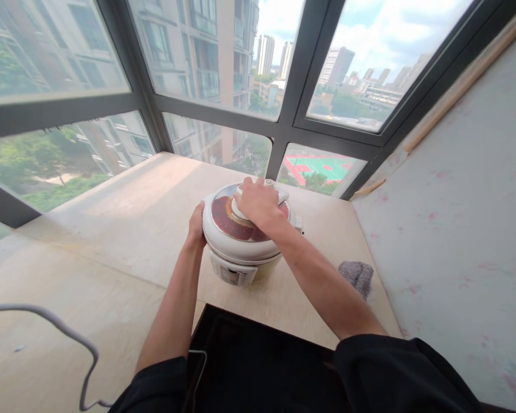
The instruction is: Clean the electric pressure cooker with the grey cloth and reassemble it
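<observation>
A round white cooker [241, 250] with a dark red and silver lid top stands upright on the pale wooden surface [124, 229]. Its control panel [233, 271] faces toward me. My right hand [258, 201] is wrapped over the white handle at the centre of the lid, hiding most of it. Against the left side of the cooker's rim rests my left hand [196, 223], its fingers partly hidden behind the rim. The lid sits on the body.
A folded grey cloth [356, 276] lies to the right, near the flowered wall [451, 229]. Framed windows [215, 115] border the far side. A grey cable [69, 332] curves at the lower left. A black panel [258, 361] lies in front of me.
</observation>
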The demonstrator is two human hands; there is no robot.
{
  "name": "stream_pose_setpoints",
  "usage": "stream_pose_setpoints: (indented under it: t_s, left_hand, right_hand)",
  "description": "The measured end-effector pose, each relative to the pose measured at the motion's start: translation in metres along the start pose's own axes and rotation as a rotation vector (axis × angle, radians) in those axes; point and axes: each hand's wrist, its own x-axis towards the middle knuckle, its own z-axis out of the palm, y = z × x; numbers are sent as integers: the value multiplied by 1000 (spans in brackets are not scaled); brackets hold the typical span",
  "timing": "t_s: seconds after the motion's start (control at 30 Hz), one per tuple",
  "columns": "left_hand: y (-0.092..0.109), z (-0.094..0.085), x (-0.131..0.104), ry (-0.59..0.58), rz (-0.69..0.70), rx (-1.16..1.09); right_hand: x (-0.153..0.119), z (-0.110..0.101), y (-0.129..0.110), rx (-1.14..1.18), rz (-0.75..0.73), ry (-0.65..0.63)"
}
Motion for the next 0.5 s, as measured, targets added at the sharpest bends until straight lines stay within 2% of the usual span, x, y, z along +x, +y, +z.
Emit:
stream_pose_setpoints:
  t_s: [0.1,0.2,0.33,0.5]
  left_hand:
    - [-1,-1,-1,12,-39,9]
    - [1,-2,-3,43,-20,48]
    - [3,-3,-7,85,16,91]
    - [1,-6,-6,113,17,124]
  right_hand:
    - [2,2,3,-4,-33,21]
    - [0,5,6,-9,-51,54]
    - [-5,8,5,-4,-3,102]
    - [-4,8,3,-6,23,81]
